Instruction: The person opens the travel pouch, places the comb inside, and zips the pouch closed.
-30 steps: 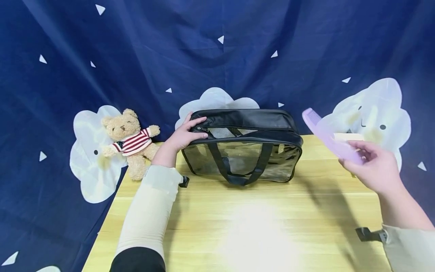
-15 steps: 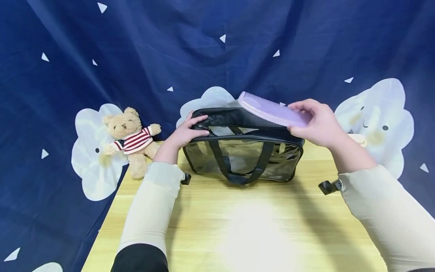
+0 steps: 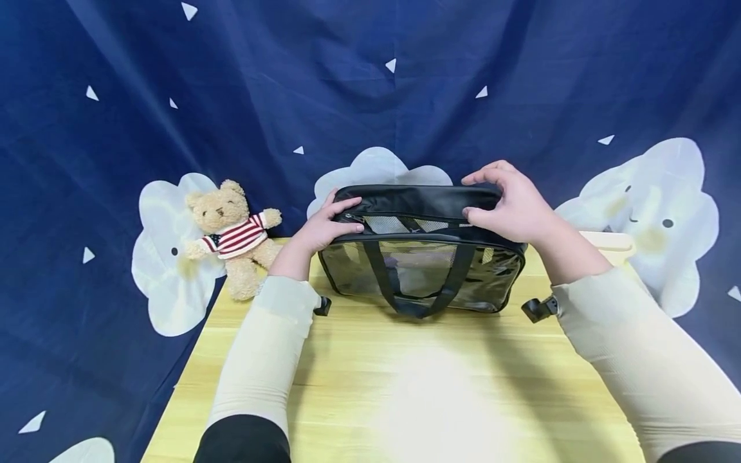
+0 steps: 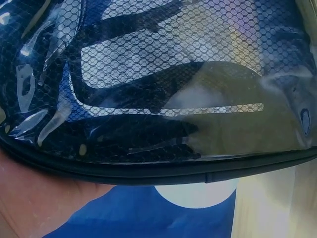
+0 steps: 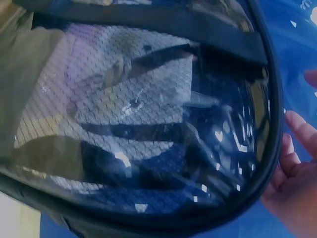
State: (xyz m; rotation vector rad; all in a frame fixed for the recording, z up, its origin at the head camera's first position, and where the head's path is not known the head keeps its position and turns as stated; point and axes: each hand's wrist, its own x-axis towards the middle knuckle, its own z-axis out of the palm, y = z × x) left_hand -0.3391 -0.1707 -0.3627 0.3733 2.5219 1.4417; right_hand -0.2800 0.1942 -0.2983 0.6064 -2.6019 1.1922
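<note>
A black bag (image 3: 425,202) with clear sides and a mesh panel stands at the back of the table, its top zip partly open. My left hand (image 3: 324,225) grips the bag's top left corner, thumb along the zip edge. Around the top right corner, my right hand (image 3: 515,206) has thumb and fingers spread apart with no comb between them. A blurred purple patch (image 5: 81,54) shows through the bag's clear side in the right wrist view; mesh and reflections obscure its shape. A dark strap handle (image 3: 413,308) hangs over the front.
A teddy bear (image 3: 231,231) in a striped shirt sits at the table's back left. A cream-coloured object (image 3: 608,243) lies behind my right forearm. The wooden table (image 3: 359,386) reaches to a dark blue curtain (image 3: 324,77).
My right hand has come left from the table's right side to the bag with a purple comb, which has left its fingers. The left hand has kept its place on the bag.
</note>
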